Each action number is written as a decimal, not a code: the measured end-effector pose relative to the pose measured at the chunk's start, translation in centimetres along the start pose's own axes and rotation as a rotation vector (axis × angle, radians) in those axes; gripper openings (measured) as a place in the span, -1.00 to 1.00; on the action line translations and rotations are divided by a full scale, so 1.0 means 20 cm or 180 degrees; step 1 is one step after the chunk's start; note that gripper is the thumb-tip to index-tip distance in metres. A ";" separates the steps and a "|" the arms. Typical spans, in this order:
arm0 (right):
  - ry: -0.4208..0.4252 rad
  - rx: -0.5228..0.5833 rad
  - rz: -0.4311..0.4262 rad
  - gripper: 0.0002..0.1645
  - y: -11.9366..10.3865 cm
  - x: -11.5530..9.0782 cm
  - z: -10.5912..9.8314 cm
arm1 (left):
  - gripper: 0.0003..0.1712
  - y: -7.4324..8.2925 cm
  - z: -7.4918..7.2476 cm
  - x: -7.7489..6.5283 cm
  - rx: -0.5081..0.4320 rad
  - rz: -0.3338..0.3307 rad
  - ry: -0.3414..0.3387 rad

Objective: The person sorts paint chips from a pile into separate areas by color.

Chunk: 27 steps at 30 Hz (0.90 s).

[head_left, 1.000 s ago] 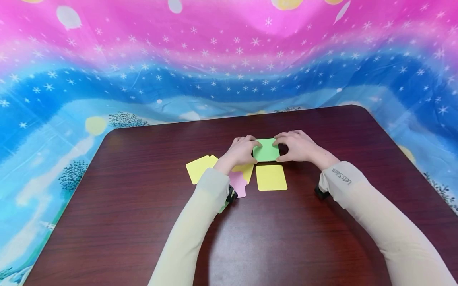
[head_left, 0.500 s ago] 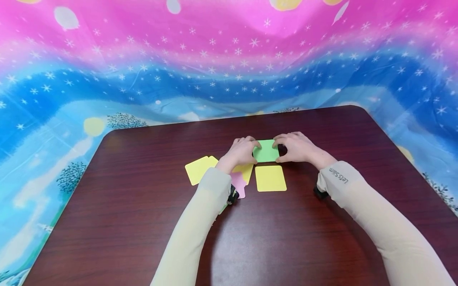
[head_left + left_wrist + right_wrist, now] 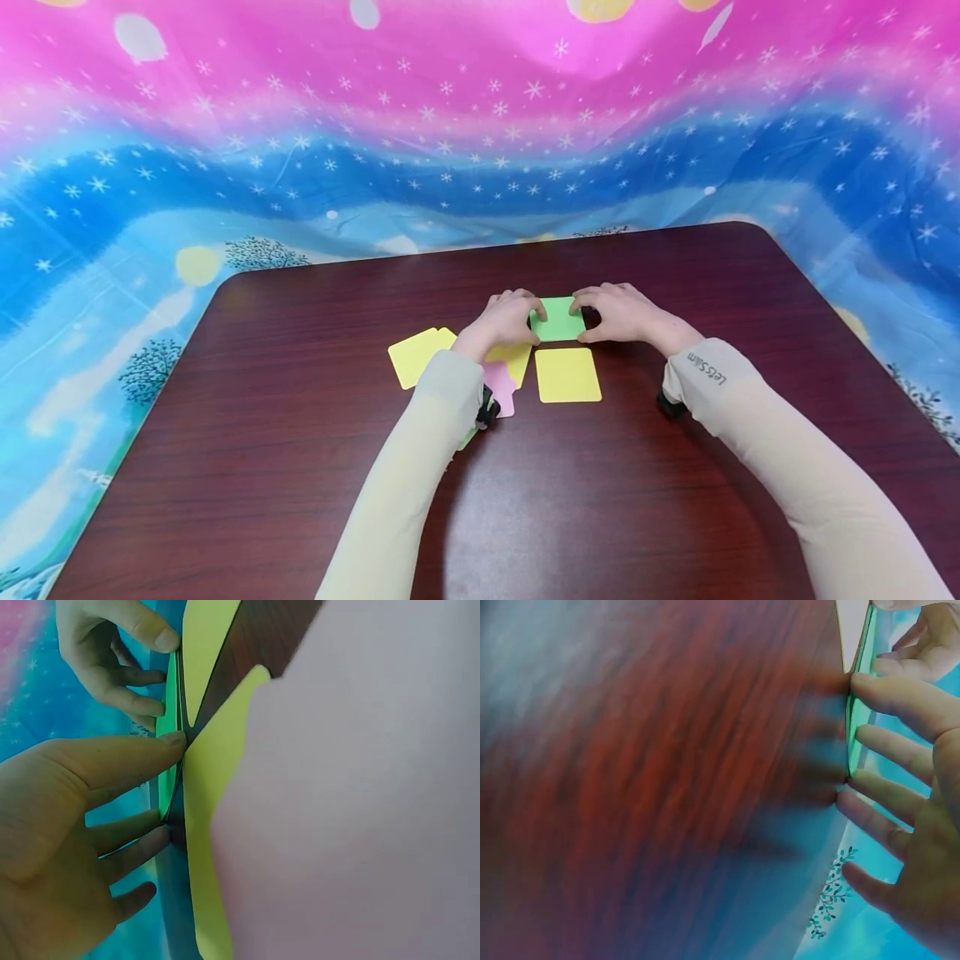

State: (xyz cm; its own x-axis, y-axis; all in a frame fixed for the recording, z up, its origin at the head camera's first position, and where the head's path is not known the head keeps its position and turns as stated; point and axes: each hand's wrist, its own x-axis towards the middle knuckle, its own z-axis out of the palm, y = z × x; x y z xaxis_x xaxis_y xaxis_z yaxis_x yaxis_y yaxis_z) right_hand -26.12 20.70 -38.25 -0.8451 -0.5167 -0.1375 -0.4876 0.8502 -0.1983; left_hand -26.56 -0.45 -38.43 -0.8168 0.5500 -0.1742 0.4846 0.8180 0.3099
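A green card with rounded corners lies between my two hands, close over the table. My left hand holds its left side, thumb at the near corner and index finger on the upper face. The right hand grips the opposite side in the same way. Seen edge-on in the left wrist view, the green card shows dark lines along its edge, and the other fingers are spread behind it. Just in front lies a yellow square card.
Below my left wrist lie a pink card, another yellow card and a sliver of green card, partly hidden by the sleeve. Overlapping yellow cards lie farther left. A patterned cloth hangs behind the dark wooden table.
The far edge of the green card has come slightly down and nearer, so its face looks shorter. Both hands have shifted slightly with it and keep their hold. The other cards lie as before.
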 end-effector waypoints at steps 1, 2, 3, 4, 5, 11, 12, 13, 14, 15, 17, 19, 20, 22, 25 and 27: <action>-0.0014 0.0013 0.0005 -0.44 0.00 0.00 0.00 | -0.61 0.00 0.00 0.00 0.0020 -0.0005 -0.0016; -0.0023 0.0032 0.0001 -0.44 0.00 0.00 0.00 | -0.61 0.00 -0.01 0.00 0.0040 -0.0005 -0.0030; -0.0027 0.0055 0.0008 -0.43 0.00 0.00 0.00 | -0.61 0.01 -0.01 -0.01 0.0067 -0.0002 -0.0047; -0.0023 0.0069 0.0010 -0.43 0.00 0.00 0.00 | -0.60 0.01 -0.01 -0.01 0.0100 -0.0004 -0.0061; -0.0016 0.0077 0.0014 -0.44 0.00 0.00 0.00 | -0.60 0.01 -0.02 -0.01 0.0128 -0.0001 -0.0073; 0.0035 0.0031 0.0020 -0.48 0.00 0.00 0.01 | -0.61 0.02 -0.02 -0.02 0.0151 -0.0016 -0.0116; 0.0045 0.0016 0.0026 -0.48 -0.01 0.00 0.01 | -0.62 0.02 -0.02 -0.02 0.0145 -0.0010 -0.0112; 0.0055 0.0005 0.0030 -0.49 -0.01 0.00 0.01 | -0.62 0.02 -0.02 -0.02 0.0140 -0.0001 -0.0106; 0.0067 -0.0009 0.0040 -0.49 -0.01 0.00 0.01 | -0.63 0.02 -0.02 -0.02 0.0136 0.0009 -0.0101; 0.0079 -0.0026 0.0041 -0.49 -0.01 0.00 0.02 | -0.63 0.01 -0.02 -0.02 0.0118 0.0023 -0.0093; 0.0096 -0.0057 0.0056 -0.50 -0.02 0.00 0.02 | -0.61 0.01 -0.01 -0.03 0.0079 0.0053 -0.0083; 0.0118 -0.0084 0.0067 -0.51 -0.02 0.00 0.02 | -0.56 0.01 -0.01 -0.03 0.0039 0.0072 -0.0086; 0.0132 -0.0094 0.0073 -0.51 -0.02 0.00 0.02 | -0.53 0.01 -0.02 -0.04 0.0019 0.0075 -0.0085; 0.0161 -0.0099 0.0089 -0.51 -0.03 -0.01 0.01 | -0.48 0.00 -0.02 -0.05 0.0008 0.0081 -0.0073; 0.0236 -0.0106 0.0089 -0.57 -0.03 -0.01 0.01 | -0.44 -0.01 -0.02 -0.06 0.0047 0.0095 -0.0037; 0.0270 -0.0112 0.0085 -0.62 -0.05 -0.01 0.01 | -0.44 -0.02 -0.02 -0.07 0.0099 0.0101 -0.0005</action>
State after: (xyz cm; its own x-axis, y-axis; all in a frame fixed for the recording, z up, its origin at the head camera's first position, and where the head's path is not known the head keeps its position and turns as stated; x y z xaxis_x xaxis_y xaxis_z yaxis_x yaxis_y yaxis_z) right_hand -25.35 19.99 -38.25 -0.8727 -0.4846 -0.0592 -0.4707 0.8674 -0.1611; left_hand -25.73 -1.75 -37.87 -0.8004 0.5760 -0.1663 0.5198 0.8049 0.2862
